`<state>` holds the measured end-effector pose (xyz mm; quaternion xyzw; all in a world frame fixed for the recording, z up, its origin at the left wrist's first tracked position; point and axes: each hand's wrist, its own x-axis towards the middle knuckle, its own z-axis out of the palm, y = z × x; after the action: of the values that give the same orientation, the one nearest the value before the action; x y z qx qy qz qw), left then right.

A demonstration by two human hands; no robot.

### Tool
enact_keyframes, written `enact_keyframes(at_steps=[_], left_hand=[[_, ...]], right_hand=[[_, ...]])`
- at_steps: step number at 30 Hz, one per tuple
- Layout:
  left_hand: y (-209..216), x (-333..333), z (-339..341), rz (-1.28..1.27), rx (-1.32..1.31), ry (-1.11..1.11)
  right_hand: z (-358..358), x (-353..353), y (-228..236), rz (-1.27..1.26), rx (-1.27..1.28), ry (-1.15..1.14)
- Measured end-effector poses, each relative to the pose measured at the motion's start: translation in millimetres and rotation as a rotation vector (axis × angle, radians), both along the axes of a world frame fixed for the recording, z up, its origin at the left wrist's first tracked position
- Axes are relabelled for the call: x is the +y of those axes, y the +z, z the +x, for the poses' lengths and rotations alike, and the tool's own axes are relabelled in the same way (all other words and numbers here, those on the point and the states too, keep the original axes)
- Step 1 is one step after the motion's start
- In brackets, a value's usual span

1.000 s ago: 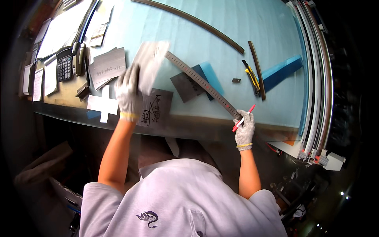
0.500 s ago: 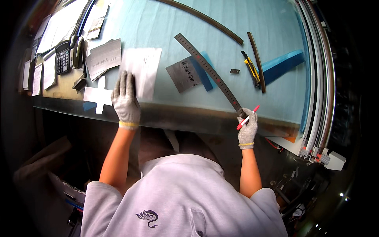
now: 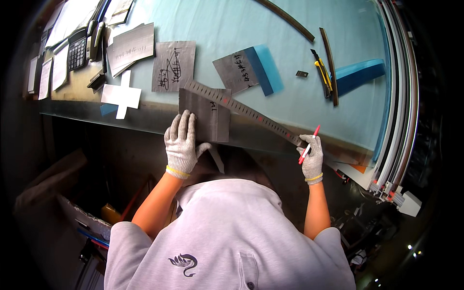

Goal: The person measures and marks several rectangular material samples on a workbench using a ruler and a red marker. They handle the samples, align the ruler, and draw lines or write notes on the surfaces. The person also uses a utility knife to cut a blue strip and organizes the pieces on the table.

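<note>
On the surface [image 3: 290, 106], a dark calculator [image 3: 77, 54] is seen between 10 and 11 o'clock from a white cross-shaped piece [image 3: 121, 95], which is itself placed at about 10 o'clock from the left hand [image 3: 181, 146]. At 12 o'clock from that hand, a scribbled grey plate [image 3: 174, 66] is laid flat. The left hand's grip is spread open, its straight fingers laid over the left edge of a nearer grey plate [image 3: 207, 121] and its thumb held apart. The nearer grey plate's top edge is overlapped by a steel ruler [image 3: 245, 113], slanted toward 10 o'clock from the right hand [image 3: 313, 157]. At 1 o'clock from that plate, a blue-edged grey plate [image 3: 236, 73] is seen. The right hand's grip is closed on the ruler's near end and a red-and-white pen [image 3: 309, 145]. At 12 o'clock from it, a yellow cutter [image 3: 322, 75] is set just beside a brown strip [image 3: 329, 67].
</note>
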<state>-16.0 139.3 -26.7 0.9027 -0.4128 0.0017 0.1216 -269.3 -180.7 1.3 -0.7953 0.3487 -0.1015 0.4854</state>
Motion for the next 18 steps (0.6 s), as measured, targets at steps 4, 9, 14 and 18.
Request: enact_keyframes(at_steps=[4, 9, 14, 18], left_hand=[[-7, -6, 3, -0.068, 0.054, -0.107], [-13, -9, 2, -0.114, 0.068, -0.084], [-16, -13, 5, -0.157, 0.074, -0.076], [-20, -12, 4, -0.149, 0.053, -0.081]], right_hand=[[1, -12, -7, -0.210, 0.091, 0.085], [6, -29, -12, -0.450, 0.188, 0.143], [1, -35, -15, -0.513, 0.214, 0.177], [3, -33, -14, -0.534, 0.234, 0.179]])
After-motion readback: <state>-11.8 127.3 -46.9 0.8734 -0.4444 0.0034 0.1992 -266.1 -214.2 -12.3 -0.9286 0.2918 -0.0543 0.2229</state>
